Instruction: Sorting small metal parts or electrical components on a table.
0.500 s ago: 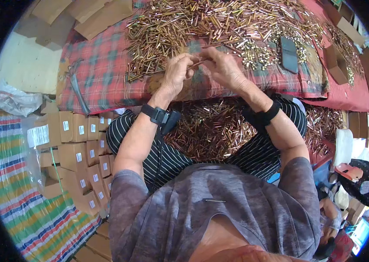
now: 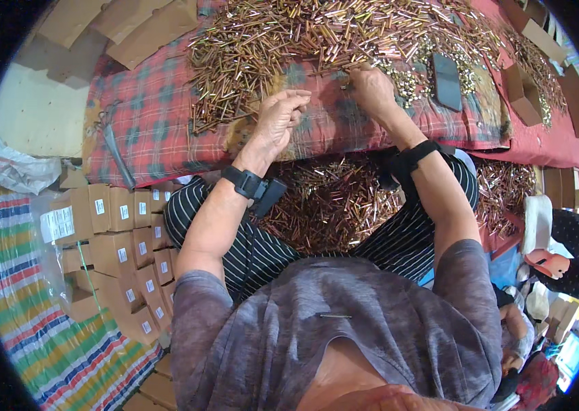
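Note:
My left hand (image 2: 280,118) hovers over the near side of the red plaid cloth (image 2: 156,123). Its thumb and fingers are pressed together, and whatever lies between them is hidden. To its right, my right hand (image 2: 373,90) is closed, fingers curled downward, at the left edge of a heap of small shiny silver and brass-coloured pieces (image 2: 409,88). Its fingertips are mostly hidden, so their contents do not show. Beyond both hands spreads a large pile of thin copper-coloured metal tubes or pins (image 2: 255,61).
A dark phone (image 2: 446,82) lies beside the small pieces. Scissors (image 2: 117,147) rest at the cloth's left edge. More copper-coloured pieces (image 2: 330,205) fill the space between my knees. Stacked cardboard boxes (image 2: 115,250) stand at left; an open box (image 2: 524,96) sits at right.
My hands were close together with a thin copper-coloured piece between them. The right hand has moved right, to the small pieces; the left has stayed nearly in place.

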Demonstrator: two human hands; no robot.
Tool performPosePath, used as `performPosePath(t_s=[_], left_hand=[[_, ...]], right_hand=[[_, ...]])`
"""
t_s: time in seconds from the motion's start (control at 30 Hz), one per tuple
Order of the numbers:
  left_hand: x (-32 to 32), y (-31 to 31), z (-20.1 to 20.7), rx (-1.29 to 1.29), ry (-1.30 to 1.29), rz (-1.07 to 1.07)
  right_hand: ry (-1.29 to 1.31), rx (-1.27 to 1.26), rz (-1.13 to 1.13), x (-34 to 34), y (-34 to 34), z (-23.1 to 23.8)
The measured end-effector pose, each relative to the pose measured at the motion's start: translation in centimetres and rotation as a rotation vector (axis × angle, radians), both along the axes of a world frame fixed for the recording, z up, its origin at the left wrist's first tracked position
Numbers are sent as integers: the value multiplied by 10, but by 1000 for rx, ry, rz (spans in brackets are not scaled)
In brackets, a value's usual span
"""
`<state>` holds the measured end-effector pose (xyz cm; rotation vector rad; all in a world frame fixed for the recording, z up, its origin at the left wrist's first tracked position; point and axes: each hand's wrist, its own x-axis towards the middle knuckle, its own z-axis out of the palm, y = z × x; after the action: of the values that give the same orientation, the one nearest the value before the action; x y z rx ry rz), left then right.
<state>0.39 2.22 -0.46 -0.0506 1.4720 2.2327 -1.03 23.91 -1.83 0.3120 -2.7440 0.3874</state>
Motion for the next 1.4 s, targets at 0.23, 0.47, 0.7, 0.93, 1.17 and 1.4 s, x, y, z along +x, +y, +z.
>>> performPosePath(t_s=[0.23, 0.47, 0.7, 0.93, 1.17, 1.4], left_hand=[[4, -3, 12, -68, -43, 34], [3, -6, 10, -32, -47, 84], [1, -3, 16, 59, -61, -15], [1, -8, 15, 111, -114, -34], [6, -1, 22, 8, -9, 81], [15, -4, 25, -110, 120, 76]], right_hand=[[25, 282, -92, -6, -6, -10], [-28, -214, -30, -3, -23, 7], [-401, -1068, 265, 25, -53, 30], [-481, -1242, 377, 27, -64, 19], [-267, -887, 220, 42, -61, 42], [-191, -707, 230, 39, -65, 31]])
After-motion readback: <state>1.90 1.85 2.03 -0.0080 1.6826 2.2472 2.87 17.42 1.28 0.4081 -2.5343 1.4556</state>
